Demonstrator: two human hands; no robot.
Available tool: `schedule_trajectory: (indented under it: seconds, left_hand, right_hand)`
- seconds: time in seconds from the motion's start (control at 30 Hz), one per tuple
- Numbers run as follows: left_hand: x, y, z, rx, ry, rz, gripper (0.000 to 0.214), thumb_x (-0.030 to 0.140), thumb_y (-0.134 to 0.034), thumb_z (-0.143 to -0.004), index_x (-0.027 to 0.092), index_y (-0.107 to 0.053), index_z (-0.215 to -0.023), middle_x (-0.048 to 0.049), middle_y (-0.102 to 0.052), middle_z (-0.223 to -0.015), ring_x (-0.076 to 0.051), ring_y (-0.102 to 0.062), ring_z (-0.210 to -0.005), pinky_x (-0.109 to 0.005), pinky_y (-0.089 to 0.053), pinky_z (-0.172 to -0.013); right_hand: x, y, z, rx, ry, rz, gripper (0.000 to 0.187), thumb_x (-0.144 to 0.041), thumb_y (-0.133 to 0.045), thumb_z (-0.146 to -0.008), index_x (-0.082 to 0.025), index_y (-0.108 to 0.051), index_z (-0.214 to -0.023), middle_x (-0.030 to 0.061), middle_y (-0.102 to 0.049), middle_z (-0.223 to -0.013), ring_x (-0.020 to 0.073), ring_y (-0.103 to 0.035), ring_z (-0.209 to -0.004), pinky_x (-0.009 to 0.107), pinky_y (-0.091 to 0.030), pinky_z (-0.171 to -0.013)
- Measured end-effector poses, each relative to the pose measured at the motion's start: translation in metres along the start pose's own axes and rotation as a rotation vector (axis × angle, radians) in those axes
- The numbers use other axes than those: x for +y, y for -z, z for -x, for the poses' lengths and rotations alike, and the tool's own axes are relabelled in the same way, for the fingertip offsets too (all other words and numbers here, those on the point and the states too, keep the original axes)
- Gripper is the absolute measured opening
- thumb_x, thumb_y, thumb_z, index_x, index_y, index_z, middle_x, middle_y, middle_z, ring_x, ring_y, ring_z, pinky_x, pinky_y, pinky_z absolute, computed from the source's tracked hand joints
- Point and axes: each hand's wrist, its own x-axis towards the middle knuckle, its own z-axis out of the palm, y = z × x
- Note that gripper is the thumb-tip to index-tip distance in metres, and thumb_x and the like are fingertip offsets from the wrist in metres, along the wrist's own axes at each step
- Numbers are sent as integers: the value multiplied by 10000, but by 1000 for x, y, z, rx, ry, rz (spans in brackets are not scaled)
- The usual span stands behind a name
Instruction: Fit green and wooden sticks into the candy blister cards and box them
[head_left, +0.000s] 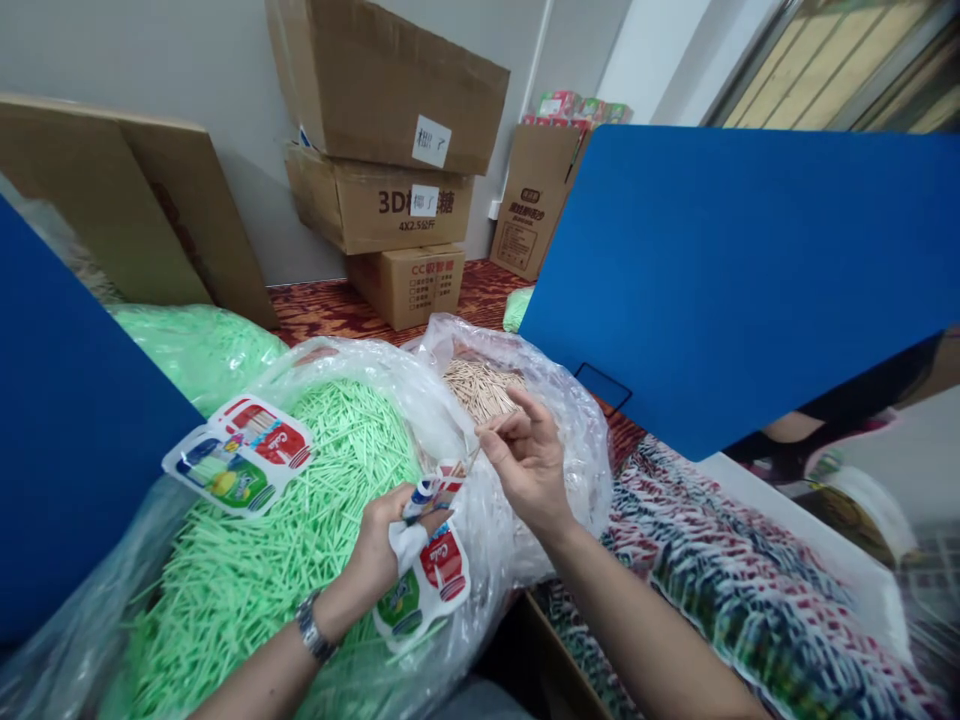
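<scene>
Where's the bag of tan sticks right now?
The bag of tan sticks sits near the head view's centre, right of the green sticks, just beyond the right hand.

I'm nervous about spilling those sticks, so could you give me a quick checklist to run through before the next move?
1. Left hand has hold of the Cola-printed pack: ok.
2. Right hand has a pinch on thin tan sticks by the pack: ok, it appears so.
3. Left bag open, green sticks exposed: ok.
4. Right bag open, loose tan pile showing: ok.
5. Loose printed pack clear of the green sticks: not ok, it lies on them.
6. Pack in hand fully filled: cannot tell, the fingers cover part of it.
</scene>
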Motion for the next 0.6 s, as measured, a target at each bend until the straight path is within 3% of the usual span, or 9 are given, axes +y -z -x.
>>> schedule_trajectory:
  seconds: [0.17, 0.3, 0.4, 0.47, 0.6]
  left_hand:
    - [8, 3, 1, -52, 13, -62, 195, 292, -672, -764, 150, -601, -650, -7, -575, -661, -161, -528, -624, -242, -419, -584]
    - [3, 9, 4, -36, 25, -95, 171, 280, -658, -779, 150, -593, -690, 3, -547, -664, -145, -490, -604, -236, -399, -573]
    - [-3, 12, 6, -23, 22, -75, 133, 274, -670, -773, 150, -623, -759, -5, -576, -708, -154, -508, -643, -244, -417, -610]
    - [-5, 14, 9, -34, 31, -32, 132, 270, -684, -762, 149, -637, -785, -12, -595, -727, -162, -523, -664, -246, -426, -617]
    - [-7, 17, 17, -51, 100, 99, 149, 268, -700, -753, 144, -629, -794, -6, -608, -719, -149, -529, -637, -236, -428, -589]
  right_hand:
    - [6, -16, 14, -55, 164, 109, 419, -134, -584, -843, -321, -521, -1213, -16, -588, -853, 124, -608, -804, 296, -514, -762]
    - [8, -17, 18, -157, 193, 266, 337, -136, -600, -836, -292, -589, -1134, 0, -636, -850, 142, -602, -826, 309, -501, -771]
    - [6, -14, 17, -272, 217, 412, 223, -187, -548, -876, -254, -655, -1060, 61, -648, -1068, 201, -560, -1053, 397, -446, -925]
    - [8, -12, 17, -385, 228, 434, 276, -211, -490, -910, -240, -629, -1147, 85, -604, -1212, 214, -530, -1142, 413, -423, -969]
    - [16, -10, 25, -598, 191, 351, 328, -255, -471, -933, -245, -558, -1249, 67, -684, -1063, 157, -640, -953, 296, -514, -823]
